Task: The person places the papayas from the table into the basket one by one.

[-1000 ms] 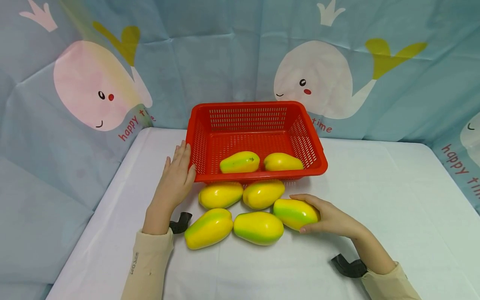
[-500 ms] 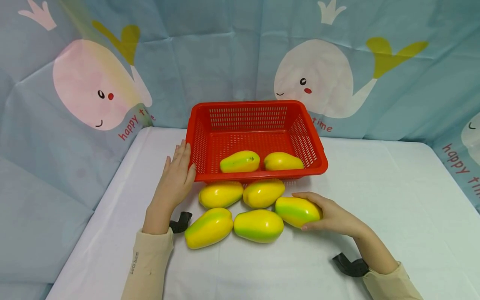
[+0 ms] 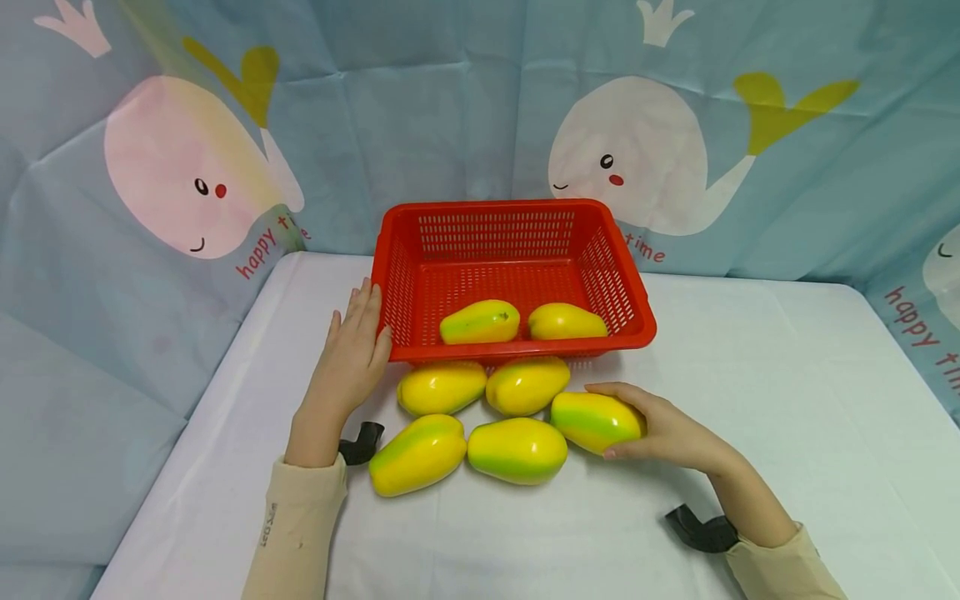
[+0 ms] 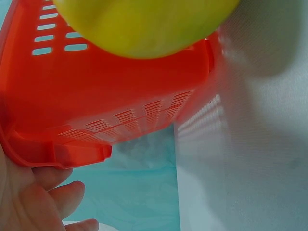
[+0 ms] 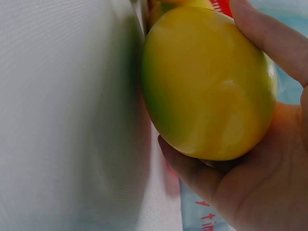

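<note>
A yellow-green papaya [image 3: 597,422] lies on the table at the right end of the near group. My right hand [image 3: 667,429] grips its right end, thumb on the near side and fingers on the far side; the right wrist view shows this papaya [image 5: 209,84] in the grasp. My left hand [image 3: 351,354] rests with extended fingers against the left rim of a red plastic basket [image 3: 517,353]. In the left wrist view its fingertips [image 4: 67,197] touch the basket's rim from outside. Two papayas [image 3: 480,322] lie inside the basket near its front wall.
Two papayas [image 3: 442,389] lie close in front of the basket, and two more papayas [image 3: 517,451] sit nearer to me. They rest on a white tablecloth [image 3: 480,542]. Behind the basket hangs a blue curtain [image 3: 435,125] with whale prints.
The right hand and the papaya in its grip have shifted slightly right and away from me, then nearly stopped. The left hand and basket have stayed in place.
</note>
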The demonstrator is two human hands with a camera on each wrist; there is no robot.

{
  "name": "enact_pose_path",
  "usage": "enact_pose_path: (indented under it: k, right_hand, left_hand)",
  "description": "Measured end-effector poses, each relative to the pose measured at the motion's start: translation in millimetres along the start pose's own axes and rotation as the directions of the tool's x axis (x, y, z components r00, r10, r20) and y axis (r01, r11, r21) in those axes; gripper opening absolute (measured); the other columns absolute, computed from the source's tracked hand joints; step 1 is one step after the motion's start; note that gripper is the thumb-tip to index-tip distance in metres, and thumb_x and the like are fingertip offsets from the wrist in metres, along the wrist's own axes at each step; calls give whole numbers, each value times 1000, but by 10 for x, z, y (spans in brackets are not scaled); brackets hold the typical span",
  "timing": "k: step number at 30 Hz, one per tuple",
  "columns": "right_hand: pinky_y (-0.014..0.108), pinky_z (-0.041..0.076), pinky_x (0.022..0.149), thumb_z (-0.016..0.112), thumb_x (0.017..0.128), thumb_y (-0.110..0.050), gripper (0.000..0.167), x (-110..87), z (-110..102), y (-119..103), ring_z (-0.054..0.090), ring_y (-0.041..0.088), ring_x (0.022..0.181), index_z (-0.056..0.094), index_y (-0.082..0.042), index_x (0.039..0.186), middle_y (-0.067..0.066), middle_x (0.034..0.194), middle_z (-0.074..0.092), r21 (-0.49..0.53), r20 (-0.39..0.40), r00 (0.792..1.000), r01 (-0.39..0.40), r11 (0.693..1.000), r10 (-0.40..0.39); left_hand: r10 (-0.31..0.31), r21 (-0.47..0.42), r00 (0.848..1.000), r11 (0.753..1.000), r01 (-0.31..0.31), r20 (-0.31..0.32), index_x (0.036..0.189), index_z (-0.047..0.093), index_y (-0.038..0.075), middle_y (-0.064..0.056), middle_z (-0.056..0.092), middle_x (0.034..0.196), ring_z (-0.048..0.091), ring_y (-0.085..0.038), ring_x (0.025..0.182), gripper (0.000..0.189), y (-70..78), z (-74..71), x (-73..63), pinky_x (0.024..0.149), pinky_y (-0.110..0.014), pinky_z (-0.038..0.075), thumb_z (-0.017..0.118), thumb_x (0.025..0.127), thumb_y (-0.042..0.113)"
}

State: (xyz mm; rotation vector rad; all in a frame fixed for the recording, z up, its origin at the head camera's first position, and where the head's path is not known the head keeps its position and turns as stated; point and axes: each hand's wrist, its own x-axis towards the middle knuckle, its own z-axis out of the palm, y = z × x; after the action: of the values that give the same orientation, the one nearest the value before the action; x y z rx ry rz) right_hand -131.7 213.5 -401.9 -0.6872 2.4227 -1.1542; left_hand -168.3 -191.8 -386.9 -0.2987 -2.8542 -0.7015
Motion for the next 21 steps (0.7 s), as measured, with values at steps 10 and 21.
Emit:
enact_pose_path:
  k: [10, 21]
  right_hand:
    - [37, 43, 92, 80, 74, -26, 75, 0, -9, 22, 50, 16, 107, 44, -13, 139, -5, 130, 51, 15, -14, 1000, 6, 1000, -5]
    - [36, 43, 92, 80, 75, -25, 75, 0, -14, 27, 50, 18, 107, 44, -11, 139, -3, 132, 51, 20, -18, 1000, 11, 1000, -11]
  left_hand:
    - [-5, -2, 1000, 1000, 5, 7, 149, 15, -1, -15, 11, 156, 10, -33, 143, 61, 2, -4, 9, 111, -57, 7, 39, 99, 22]
    - [-2, -2, 1000, 1000, 2, 8, 150, 14, -1, -15, 10, 157, 9, -32, 143, 61, -4, -1, 7, 111, -56, 6, 39, 99, 23]
